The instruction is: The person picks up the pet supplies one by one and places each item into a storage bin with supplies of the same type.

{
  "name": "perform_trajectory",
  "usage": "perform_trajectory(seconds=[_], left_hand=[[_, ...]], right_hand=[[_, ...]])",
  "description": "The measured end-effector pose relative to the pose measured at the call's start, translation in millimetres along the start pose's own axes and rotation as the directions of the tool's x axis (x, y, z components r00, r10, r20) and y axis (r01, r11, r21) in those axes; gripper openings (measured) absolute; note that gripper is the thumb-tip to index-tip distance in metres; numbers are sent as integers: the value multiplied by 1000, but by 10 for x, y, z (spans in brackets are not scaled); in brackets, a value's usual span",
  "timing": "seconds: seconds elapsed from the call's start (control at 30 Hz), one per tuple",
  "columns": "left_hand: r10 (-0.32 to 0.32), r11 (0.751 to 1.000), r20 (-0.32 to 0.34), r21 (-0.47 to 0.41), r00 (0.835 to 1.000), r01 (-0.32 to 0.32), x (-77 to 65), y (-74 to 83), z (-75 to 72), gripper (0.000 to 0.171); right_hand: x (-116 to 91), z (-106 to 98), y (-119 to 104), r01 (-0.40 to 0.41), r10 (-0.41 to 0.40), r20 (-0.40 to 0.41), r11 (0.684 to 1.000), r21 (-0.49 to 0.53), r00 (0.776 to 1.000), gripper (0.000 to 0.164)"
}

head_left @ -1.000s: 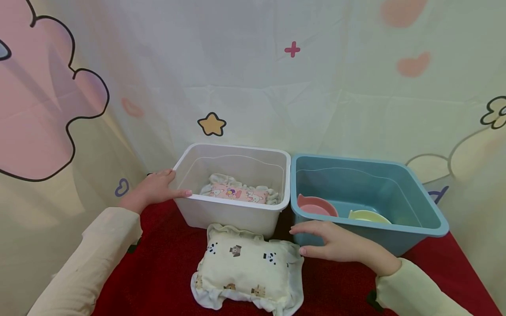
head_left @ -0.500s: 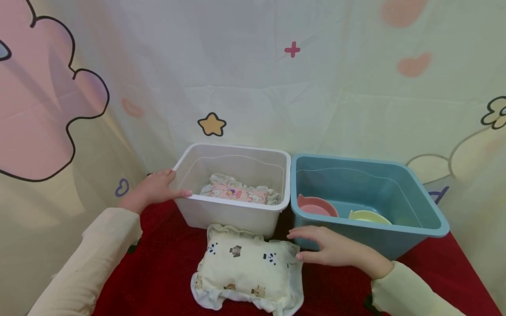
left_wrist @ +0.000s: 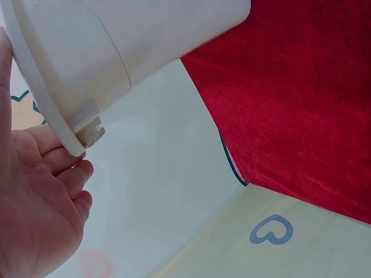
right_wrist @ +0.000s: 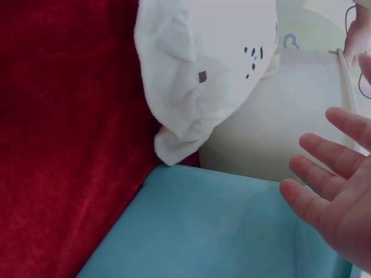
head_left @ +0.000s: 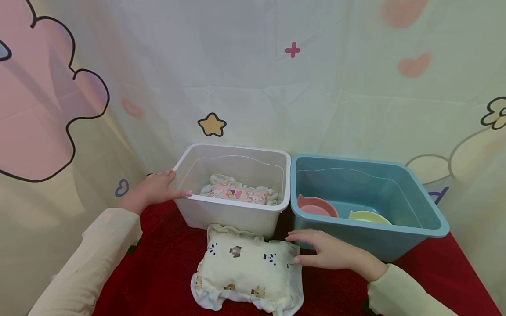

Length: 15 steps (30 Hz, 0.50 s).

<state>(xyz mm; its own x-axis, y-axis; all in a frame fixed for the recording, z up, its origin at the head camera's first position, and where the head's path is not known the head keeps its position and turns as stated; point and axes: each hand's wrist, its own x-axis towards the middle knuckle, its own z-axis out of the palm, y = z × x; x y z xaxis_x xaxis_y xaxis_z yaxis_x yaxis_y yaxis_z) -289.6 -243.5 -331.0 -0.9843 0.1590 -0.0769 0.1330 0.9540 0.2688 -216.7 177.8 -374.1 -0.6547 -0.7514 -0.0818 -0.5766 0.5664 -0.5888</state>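
My left hand [head_left: 156, 188] holds the front left corner of a white plastic bin [head_left: 233, 215], its thumb along the front rim. In the left wrist view, bent fingers [left_wrist: 64, 159] meet that rim from the side. Inside the bin lies a small pink pillow [head_left: 237, 194] with ruffled edges. A cream ruffled pillow [head_left: 247, 272] printed with animal faces leans at the bin's front. Beside its upper right corner, my right hand [head_left: 330, 250] hovers with fingers loosely extended and holding nothing; the right wrist view shows the fingers [right_wrist: 330, 153] apart from the pillow.
A blue plastic bin [head_left: 371, 237] stands right of the white one, containing a pink bowl [head_left: 316, 206] and a yellow bowl [head_left: 367, 216]. Red cloth [head_left: 150, 272] covers the surface. A printed curtain [head_left: 257, 101] hangs close behind both bins.
My right hand has shifted slightly left and down, in front of the blue bin and near the cream pillow. The left hand, both bins and the pillows stay where they were.
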Motion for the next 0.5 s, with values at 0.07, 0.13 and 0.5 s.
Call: perform_trajectory(seconds=[0.07,0.13,0.5], left_hand=[[-1,1000,0,-1,1000,1,-3,2,-1,100],[-4,1000,1,-8,1000,4,-4,3,-1,99],[-8,1000,1,-24,1000,8,4,-5,4,99]], right_hand=[[7,16,12,-12,12,-2,1000,3,1000,51],[15,38,24,-28,28,-5,1000,9,1000,51],[41,135,66,-80,81,-9,996,33,997,55]])
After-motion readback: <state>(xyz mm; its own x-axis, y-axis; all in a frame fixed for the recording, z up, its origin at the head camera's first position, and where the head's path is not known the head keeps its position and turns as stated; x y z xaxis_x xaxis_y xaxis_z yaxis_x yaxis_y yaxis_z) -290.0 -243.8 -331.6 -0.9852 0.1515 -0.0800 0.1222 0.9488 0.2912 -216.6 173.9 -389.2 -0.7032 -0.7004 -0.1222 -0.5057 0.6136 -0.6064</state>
